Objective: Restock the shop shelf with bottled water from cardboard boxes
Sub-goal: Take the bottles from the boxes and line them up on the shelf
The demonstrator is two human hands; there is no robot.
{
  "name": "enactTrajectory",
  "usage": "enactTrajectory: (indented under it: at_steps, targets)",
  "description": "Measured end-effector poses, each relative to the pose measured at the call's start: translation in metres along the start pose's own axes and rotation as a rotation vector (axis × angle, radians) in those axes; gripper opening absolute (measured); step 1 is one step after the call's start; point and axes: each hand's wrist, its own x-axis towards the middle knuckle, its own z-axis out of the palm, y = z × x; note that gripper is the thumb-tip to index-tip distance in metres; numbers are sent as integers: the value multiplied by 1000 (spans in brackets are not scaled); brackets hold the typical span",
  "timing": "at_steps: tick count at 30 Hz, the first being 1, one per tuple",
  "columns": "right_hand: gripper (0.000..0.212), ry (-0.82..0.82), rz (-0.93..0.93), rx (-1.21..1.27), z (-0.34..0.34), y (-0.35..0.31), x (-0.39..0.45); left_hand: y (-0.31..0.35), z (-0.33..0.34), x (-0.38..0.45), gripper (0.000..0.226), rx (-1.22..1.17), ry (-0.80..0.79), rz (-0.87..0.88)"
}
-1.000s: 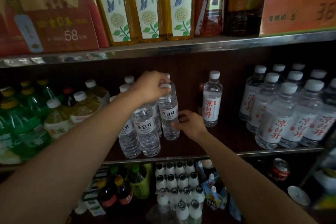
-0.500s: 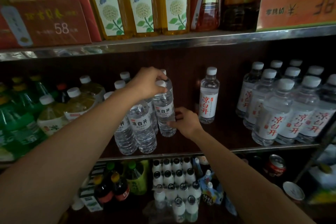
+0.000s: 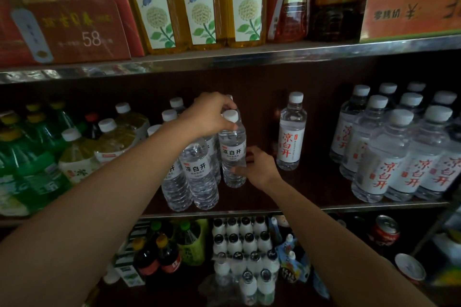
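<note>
While both hands hold as half a second ago, almost nothing changed: same water bottle (image 3: 233, 149), same spot at centre of the frame, upright on the middle shelf (image 3: 311, 194), touching the cluster of like bottles (image 3: 197, 174) to its left. Left hand (image 3: 212, 114) clamped over the neck, fingers curled under the white cap. Right hand (image 3: 257, 167) low at the base, fingers touching the bottle wall; whether gripping or only steadying, cannot tell. Probably a small straightening in the row, with release not yet done. Lone bottle (image 3: 291, 132) right of centre, standing apart.
</note>
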Motion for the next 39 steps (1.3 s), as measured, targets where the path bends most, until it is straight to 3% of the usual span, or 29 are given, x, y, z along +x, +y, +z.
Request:
enactTrajectory:
  at_steps: [4, 12, 20, 26, 30, 39]
  targets:
    - [71, 13, -2, 0, -1, -1, -2, 2, 1, -2, 54, 10, 9, 11]
    - [89, 26, 6, 11, -11, -2, -12, 2, -1, -9, 70, 20, 32, -1]
    - [69, 131, -9, -34, -36, -12, -65, 16, -9, -57, 52, 32, 86, 65]
    - [55, 238, 12, -157, -56, -17, -155, 22, 1, -128, 55, 41, 97, 93]
    - [42, 338, 45, -180, -59, -15, -240, 46, 14, -189, 48, -75, 64, 143]
    - [40, 539, 256, -212, -78, 33, -430, 138, 95, -294, 48, -186, -248, 328]
